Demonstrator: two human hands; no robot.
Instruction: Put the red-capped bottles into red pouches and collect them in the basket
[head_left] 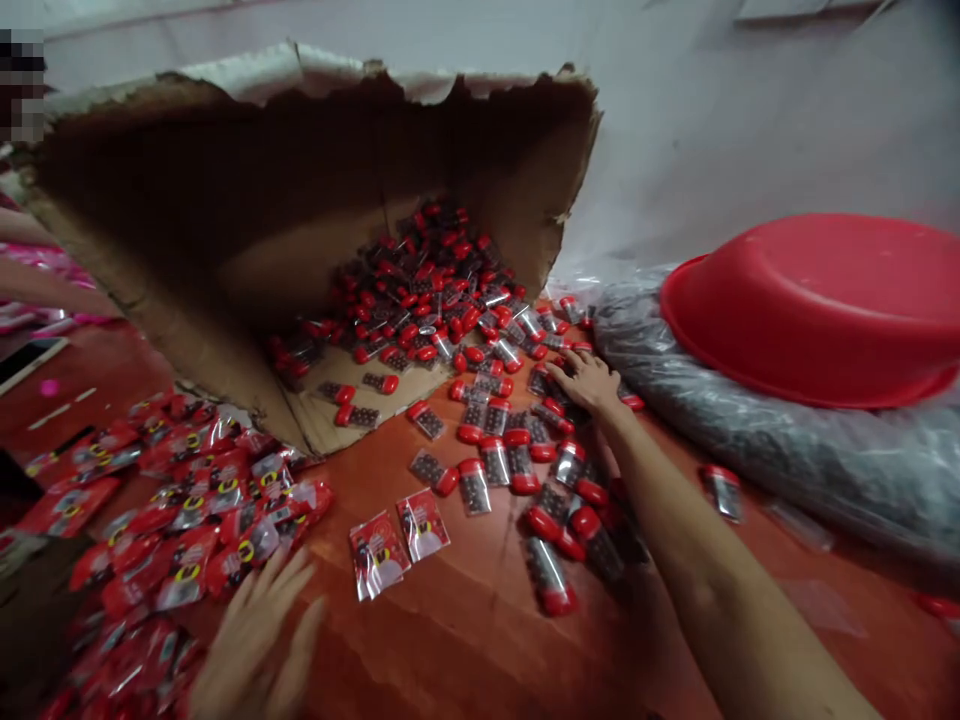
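My right hand (589,382) reaches out over small clear jars with red lids (495,460), its fingers spread and touching some of them near the box mouth. The jars hold dark round pieces. Many lie loose on the table, and a big heap of them (427,280) rests inside the tipped cardboard box. Low on the left, my left hand (259,630) is blurred but has its fingers apart, beside a pile of red printed packets (202,490). Two flat red printed packets (379,555) lie between my hands.
The torn-edged cardboard box (277,400) lies on its side on the red-brown table (465,640). To the right, an upturned red basin (825,310) sits on a plastic-wrapped bundle (750,460). At the far left are another person's arm (52,280) and a phone (30,362).
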